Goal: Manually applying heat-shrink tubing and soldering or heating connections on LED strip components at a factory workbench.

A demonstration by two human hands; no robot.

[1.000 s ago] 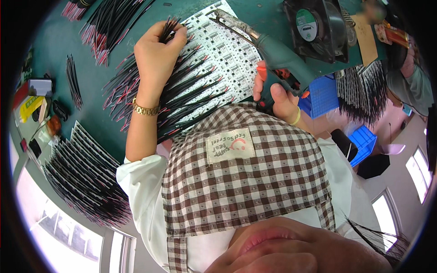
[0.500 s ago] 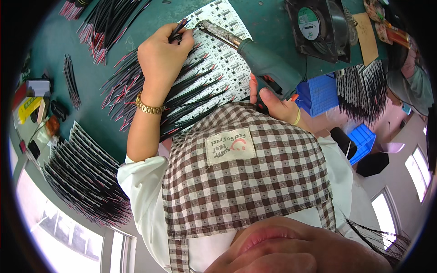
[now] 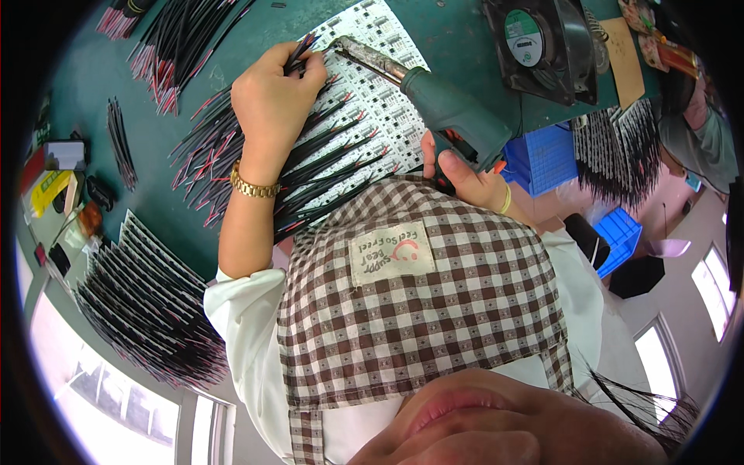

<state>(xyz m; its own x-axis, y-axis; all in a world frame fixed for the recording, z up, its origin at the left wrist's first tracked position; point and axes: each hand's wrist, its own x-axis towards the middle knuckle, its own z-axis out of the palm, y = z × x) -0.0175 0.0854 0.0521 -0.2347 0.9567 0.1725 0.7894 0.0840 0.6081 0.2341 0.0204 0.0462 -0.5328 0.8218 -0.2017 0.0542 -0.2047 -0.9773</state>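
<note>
A white circuit board panel [image 3: 391,97] covered in small dark parts lies on the green bench. Several black and red wires [image 3: 310,182] stretch across its near left side. My left hand [image 3: 275,89] is closed in a pinch on a few wires, their ends by the panel's far left edge. My right hand [image 3: 469,177] is wrapped round the handle of a dark green soldering gun [image 3: 453,105]. The gun's metal tip reaches the panel right beside my left fingertips. Whether the tip touches a wire is too small to tell.
Bundles of black wires [image 3: 182,46] lie at the far left, a thin bundle [image 3: 120,143] nearer. Stacked wired boards [image 3: 147,302] stand at the left edge. On the far right sit a black fan [image 3: 535,46] and a blue crate [image 3: 546,159], with another person's arm [image 3: 701,132] beyond.
My left hand and the soldering gun's tip have barely shifted to the left. Both grips stay the same.
</note>
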